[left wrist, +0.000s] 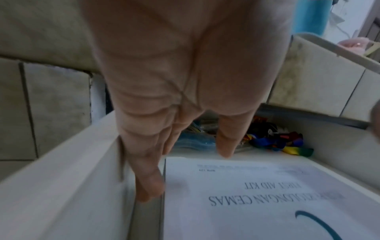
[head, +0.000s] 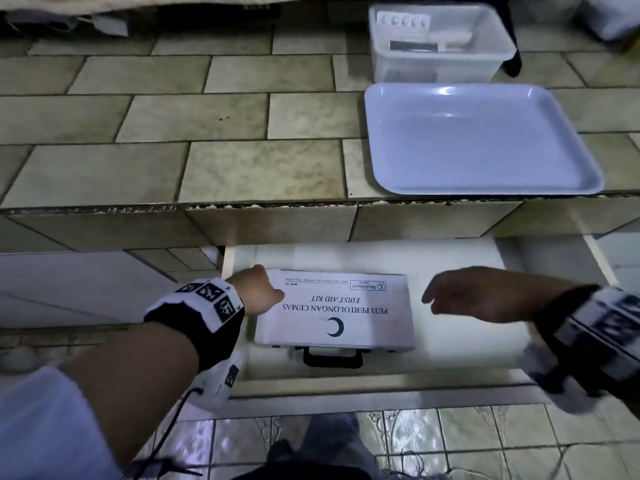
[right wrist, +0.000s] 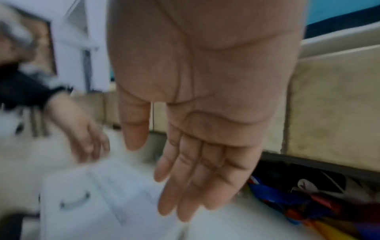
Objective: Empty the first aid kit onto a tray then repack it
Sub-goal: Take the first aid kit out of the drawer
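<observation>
- Low in the head view, a white drawer [head: 450, 341] is standing open under the tiled counter [head: 173, 116].
- The first aid kit [head: 336, 313] is lying flat in the drawer, in the lower middle of the frame, with its black handle [head: 333, 356] pointing toward the person.
- The left hand [head: 254, 289] is reaching down at the kit's left edge. Its fingers [left wrist: 148, 178] are straight and going into the gap between the kit and the drawer wall, and the thumb [left wrist: 226, 142] is hanging over the kit's top corner.
- The right hand [head: 485, 296] is floating just right of the kit with its fingers spread flat, holding nothing.
- Colourful things [left wrist: 287, 142] are sitting at the back of the drawer.
- Farther up, at the right of the frame, a white tray [head: 478, 140] is resting on the counter.
- Behind the tray, a clear tub [head: 440, 43] is holding some small items.
</observation>
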Motion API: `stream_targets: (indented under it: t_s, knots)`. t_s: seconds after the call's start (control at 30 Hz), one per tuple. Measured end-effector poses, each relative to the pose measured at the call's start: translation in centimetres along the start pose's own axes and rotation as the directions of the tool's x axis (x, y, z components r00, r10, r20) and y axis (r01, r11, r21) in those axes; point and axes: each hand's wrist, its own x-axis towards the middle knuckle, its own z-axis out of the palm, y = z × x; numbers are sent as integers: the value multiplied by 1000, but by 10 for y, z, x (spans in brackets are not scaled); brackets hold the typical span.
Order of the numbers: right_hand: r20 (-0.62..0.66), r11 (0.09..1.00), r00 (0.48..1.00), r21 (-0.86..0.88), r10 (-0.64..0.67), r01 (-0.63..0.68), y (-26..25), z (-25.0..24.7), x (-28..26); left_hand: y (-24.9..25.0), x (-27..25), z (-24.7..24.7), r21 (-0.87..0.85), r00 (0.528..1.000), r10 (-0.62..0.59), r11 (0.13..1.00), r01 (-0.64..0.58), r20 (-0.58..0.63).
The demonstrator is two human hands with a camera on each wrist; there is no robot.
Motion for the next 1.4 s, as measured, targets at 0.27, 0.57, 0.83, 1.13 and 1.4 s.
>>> stream_targets:
  t_s: [0.27, 0.57, 0.83, 1.13, 1.4]
  knots:
    - [212, 908, 909, -304, 359, -288, 9, 19, 96, 5, 6, 13, 10, 987, -12, 1000, 10, 162]
    - [96, 956, 966, 150, 241, -253, 15, 10, 92, 1, -15, 6, -188, 999, 33, 982, -30, 11]
    - [-74, 982, 988, 144, 136, -124, -31, -8, 7, -17, -91, -20, -501, 994, -3, 864, -54, -111]
    - [-71, 994, 995, 80, 77, -71, -102, -35, -63, -60, -181, -66, -562, 910, -144, 820, -111, -389]
    - [-506, 984, 861, 116, -56, 132, -156, -106, -51, -76, -183, -139, -635, 792, -221, 730, -253, -569]
